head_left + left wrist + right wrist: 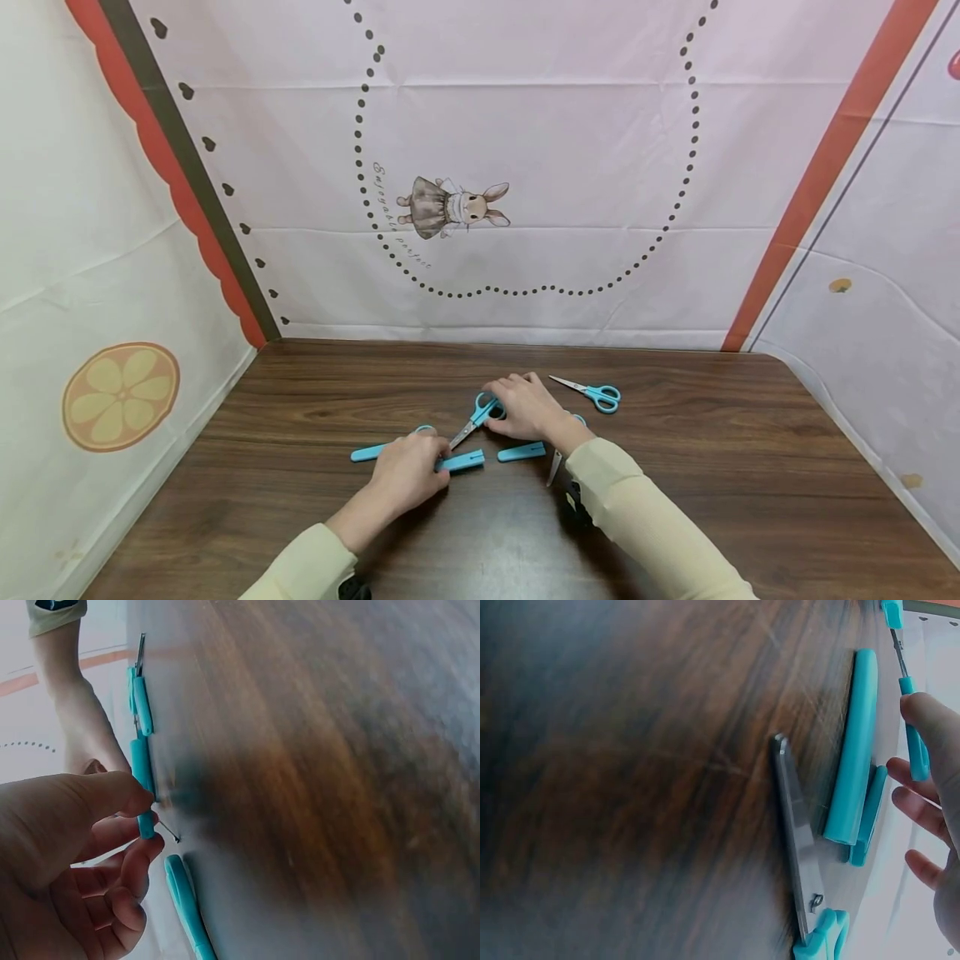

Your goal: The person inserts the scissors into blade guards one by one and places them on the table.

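Observation:
My left hand [411, 471] pinches a light-blue scissors sheath [467, 461] between thumb and fingertips, low over the table. With thumb and fingers, my right hand [521, 408] holds a pair of scissors [480, 417] by its blue handle. Its metal blades slant down-left towards the sheath; whether the tip touches it is hard to tell. Beyond the left hand lies a blue piece [367, 452], probably a sheath, with a blue loop [424, 429] partly hidden behind the hand. A loose sheath [521, 452] rests between the hands.
Second scissors [555, 468] lie by the right wrist, blade towards me, handle mostly hidden by the arm. Third scissors [592, 392] lie farther back on the right. The brown wooden table [712, 433] meets a printed white cloth [570, 183] behind and at both sides.

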A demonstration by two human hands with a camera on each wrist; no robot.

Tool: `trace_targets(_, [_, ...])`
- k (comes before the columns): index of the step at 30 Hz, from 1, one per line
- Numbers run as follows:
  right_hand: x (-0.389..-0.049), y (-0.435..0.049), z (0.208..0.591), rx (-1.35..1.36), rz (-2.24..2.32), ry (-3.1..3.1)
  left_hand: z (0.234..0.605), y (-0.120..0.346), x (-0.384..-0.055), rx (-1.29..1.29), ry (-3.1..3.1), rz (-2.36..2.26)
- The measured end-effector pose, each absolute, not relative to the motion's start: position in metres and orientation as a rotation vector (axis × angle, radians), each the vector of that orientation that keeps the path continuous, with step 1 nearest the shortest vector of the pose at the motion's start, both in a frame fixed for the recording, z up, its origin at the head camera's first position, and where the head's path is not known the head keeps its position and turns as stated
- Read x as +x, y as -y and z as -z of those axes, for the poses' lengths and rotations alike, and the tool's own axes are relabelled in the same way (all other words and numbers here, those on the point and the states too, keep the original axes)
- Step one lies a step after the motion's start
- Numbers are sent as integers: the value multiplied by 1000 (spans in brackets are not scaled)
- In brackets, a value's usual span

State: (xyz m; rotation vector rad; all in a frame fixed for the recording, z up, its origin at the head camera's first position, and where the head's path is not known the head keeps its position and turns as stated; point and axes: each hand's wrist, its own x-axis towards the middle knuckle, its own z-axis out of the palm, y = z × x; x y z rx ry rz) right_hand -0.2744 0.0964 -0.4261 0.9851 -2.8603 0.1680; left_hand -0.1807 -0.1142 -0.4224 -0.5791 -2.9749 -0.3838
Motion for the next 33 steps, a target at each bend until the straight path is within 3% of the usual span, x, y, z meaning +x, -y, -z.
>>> trace_targets(33, [-269,-123,415,890,-277,2658,408,130,-184,-544,2886,439])
